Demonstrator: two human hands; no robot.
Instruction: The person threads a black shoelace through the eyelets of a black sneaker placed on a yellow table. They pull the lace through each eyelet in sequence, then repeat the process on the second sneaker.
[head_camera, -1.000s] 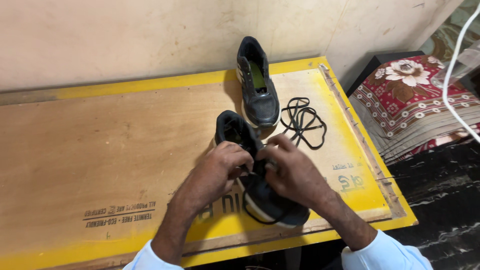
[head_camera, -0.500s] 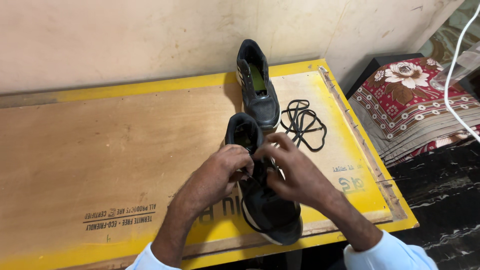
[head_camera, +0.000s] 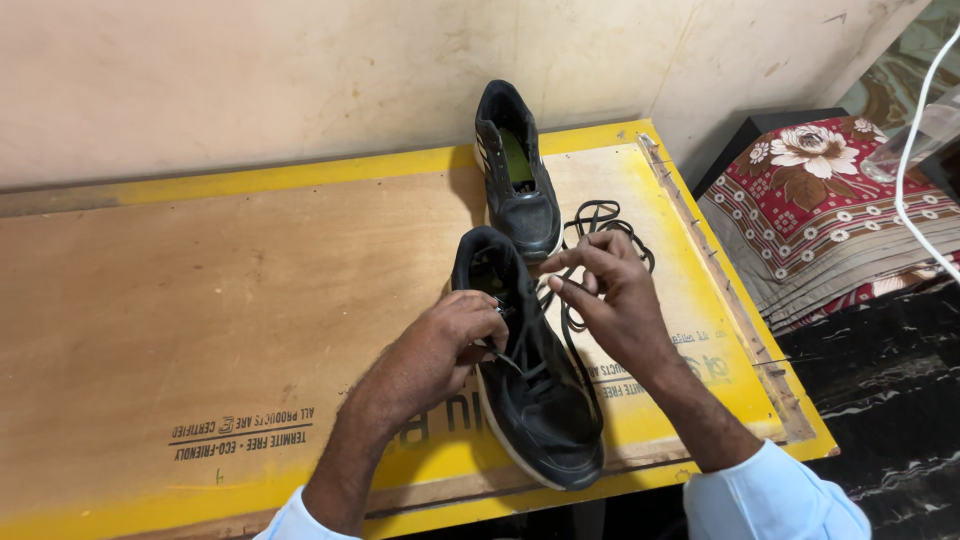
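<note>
A black sports shoe (head_camera: 535, 400) lies on the yellow-edged wooden board (head_camera: 200, 290), toe toward me. My left hand (head_camera: 440, 345) grips its upper at the lacing, fingers curled on the shoe's left side. My right hand (head_camera: 610, 300) is lifted to the shoe's right, pinching the black lace (head_camera: 572, 335) that runs down into the eyelets. A second black shoe (head_camera: 515, 180) with a green insole stands behind it near the wall.
A loose black lace (head_camera: 610, 225) lies coiled on the board behind my right hand. To the right, past the board's edge, sit a red floral cloth (head_camera: 820, 200) and a white cable (head_camera: 915, 150). The wall runs along the back.
My right hand has left the shoe's lacing and moved up and right, drawing the lace out. The shoe has turned slightly. My left hand stays on the upper.
</note>
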